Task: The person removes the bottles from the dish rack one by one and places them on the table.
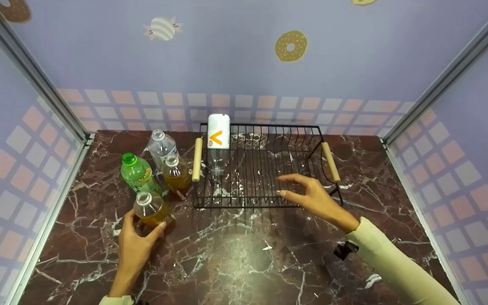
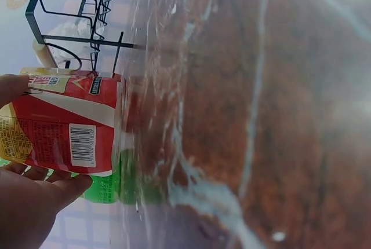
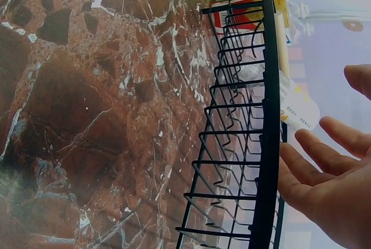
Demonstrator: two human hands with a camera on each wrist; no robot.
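Note:
My left hand grips a bottle of amber drink by its sides, thumb on one side and fingers on the other. In the left wrist view its red label with a barcode shows, and the bottle stands upright on the table. My right hand is over the front right of a black wire rack, its fingers apart and nothing between them. In the rack's left end is a bottle, white with an orange mark at its upper part and clear below.
Beyond the held bottle stand a green bottle, a clear bottle and another amber-filled bottle, close together left of the rack. The rack has wooden handles at both ends. Patterned walls enclose the marble-look table.

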